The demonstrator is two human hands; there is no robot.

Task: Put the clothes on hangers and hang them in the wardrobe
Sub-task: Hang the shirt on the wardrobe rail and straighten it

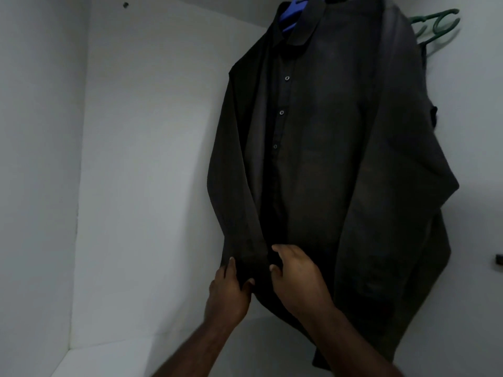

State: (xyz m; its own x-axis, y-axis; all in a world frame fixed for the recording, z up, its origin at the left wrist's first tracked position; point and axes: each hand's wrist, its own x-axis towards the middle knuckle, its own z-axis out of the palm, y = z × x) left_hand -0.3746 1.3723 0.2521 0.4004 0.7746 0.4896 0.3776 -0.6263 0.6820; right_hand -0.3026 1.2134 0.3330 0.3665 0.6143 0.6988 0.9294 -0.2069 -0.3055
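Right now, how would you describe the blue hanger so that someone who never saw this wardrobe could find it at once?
Look at the black shirt hanging inside the white wardrobe. Follow it up to its collar at the top of the view: the blue hanger shows inside the open neck. The green hangers to its right carry no shirt; only the blue one does.

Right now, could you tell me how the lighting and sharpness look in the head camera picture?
Head view: dim and underexposed; the dark shirt keeps only its buttons and collar legible. The white wardrobe wall reads grey, with no glare. Both hands, left hand and right hand, look slightly soft. Wide-angle bending skews the wall edges.
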